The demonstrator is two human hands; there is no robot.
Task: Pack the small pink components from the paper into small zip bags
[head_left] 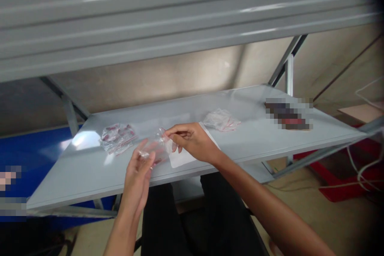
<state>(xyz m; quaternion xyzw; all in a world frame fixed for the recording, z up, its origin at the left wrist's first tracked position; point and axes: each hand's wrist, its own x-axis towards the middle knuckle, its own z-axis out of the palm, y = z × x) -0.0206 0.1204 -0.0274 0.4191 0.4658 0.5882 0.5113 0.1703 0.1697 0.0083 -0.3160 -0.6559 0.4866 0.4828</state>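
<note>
A small clear plastic bag [160,151] is stretched between my two hands above the grey table. My left hand [141,166] grips its near left end, thumb on top and fingers behind the film. At the bag's upper right edge, the thumb and forefinger of my right hand [193,141] are pinched together. Partly under my right hand lies a white sheet or card [184,159]. Left of my hands is a loose pile of clear bags with dark red bits [117,138]. Beyond my right wrist rests a stack of clear bags with red edges [222,120].
The table [246,144] stands against a wall, with a ribbed grey panel [180,16] overhanging it. A blurred-out dark item [288,116] lies at the right end. A blue surface [33,144] is on the left; cables and a red object [333,192] are at lower right.
</note>
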